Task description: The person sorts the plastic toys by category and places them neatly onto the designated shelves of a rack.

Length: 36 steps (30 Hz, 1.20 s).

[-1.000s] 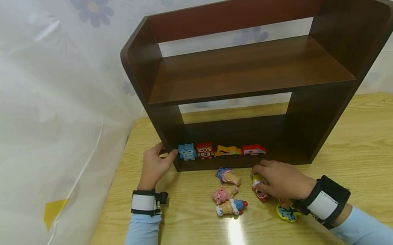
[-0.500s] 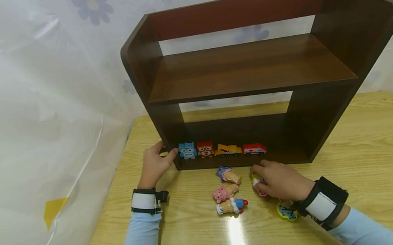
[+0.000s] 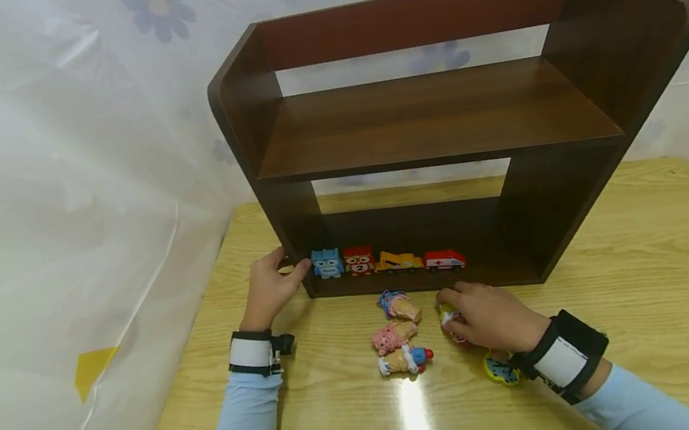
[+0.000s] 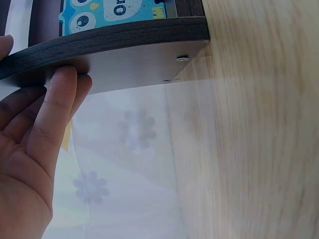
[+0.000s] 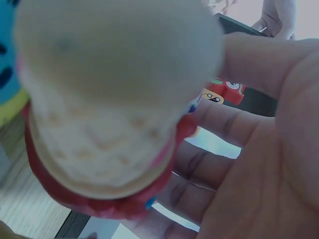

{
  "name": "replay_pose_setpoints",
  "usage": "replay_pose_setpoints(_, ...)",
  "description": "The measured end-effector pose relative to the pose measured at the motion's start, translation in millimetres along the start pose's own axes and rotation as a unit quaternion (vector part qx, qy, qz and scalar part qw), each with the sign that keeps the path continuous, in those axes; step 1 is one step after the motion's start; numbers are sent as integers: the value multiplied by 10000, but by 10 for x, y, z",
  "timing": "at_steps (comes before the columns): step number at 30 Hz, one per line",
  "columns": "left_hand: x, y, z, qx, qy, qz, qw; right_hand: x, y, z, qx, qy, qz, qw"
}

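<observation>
My right hand point(image 3: 492, 315) curls around 1 ice-cream cone toy point(image 5: 114, 109), likely light, rigid, slick; left hand point(image 3: 271, 286) steadies shelf point(image 3: 299, 263).

Counter point(image 3: 647, 264): light wood-grain top, glossy, with a bright streak of reflected light near its front edge.

Shelf unit point(image 3: 436, 118): dark brown wood, open-backed, rounded upper corners, standing at the counter's rear centre; one upper board, one low bottom board.

Backdrop point(image 3: 55, 171): translucent white plastic sheeting printed with pale blue-grey flowers, hung behind the counter and along its left edge, creased; a small yellow triangular patch point(image 3: 93, 366) low on the left.
</observation>
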<state>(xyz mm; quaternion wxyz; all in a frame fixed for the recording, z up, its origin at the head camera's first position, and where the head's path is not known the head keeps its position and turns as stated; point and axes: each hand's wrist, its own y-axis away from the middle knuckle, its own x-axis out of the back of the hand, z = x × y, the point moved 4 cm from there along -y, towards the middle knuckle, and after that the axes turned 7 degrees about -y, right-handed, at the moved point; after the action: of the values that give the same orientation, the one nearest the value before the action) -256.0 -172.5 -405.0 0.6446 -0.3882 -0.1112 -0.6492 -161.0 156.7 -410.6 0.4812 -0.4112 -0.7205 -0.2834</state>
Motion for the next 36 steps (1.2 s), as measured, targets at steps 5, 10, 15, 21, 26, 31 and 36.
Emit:
replay_pose_setpoints(5,8,8,16,20,-56,4,10000,-10,12,4,-19,22,33,10000)
replay_pose_setpoints(10,20,17,39,-1,-132,42,9999,-8,29,2,-6,77,97,9999)
replay_pose_setpoints(15,14,19,27,-33,-171,59,9998,-8,55,-2,-50,29,60,10000)
replay_pose_setpoints(21,12,17,19,-46,-158,62,9998,46,134,49,-209,-248,-53,9995)
replay_pose_setpoints(26,7,15,12,-37,-124,36,9999,133,245,132,-228,-233,67,9994)
replay_pose_setpoints(31,7,18,3,-51,-86,22,9999,194,401,203,-100,-70,454,9989)
replay_pose_setpoints(36,7,15,-3,-42,-6,0,10000,220,631,242,-31,266,1089,9937)
